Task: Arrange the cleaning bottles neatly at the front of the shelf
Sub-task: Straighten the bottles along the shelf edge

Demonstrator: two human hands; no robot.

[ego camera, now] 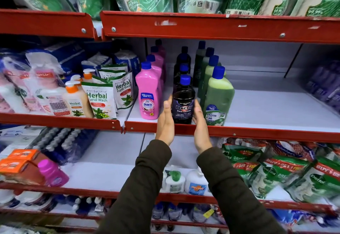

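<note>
A black Bactin floor cleaner bottle with a blue cap stands at the front edge of the middle shelf. My left hand presses flat against its left side and my right hand against its right side. More black bottles line up behind it. A row of pink Shakti bottles stands to the left. A row of green Bactin bottles stands to the right, all with blue caps.
Herbal hand wash pouches and pump bottles fill the neighbouring bay on the left. Purple packs lie at the far right. White shelf surface shows right of the green row. Red shelf lips run along each level; Dettol pouches lie below.
</note>
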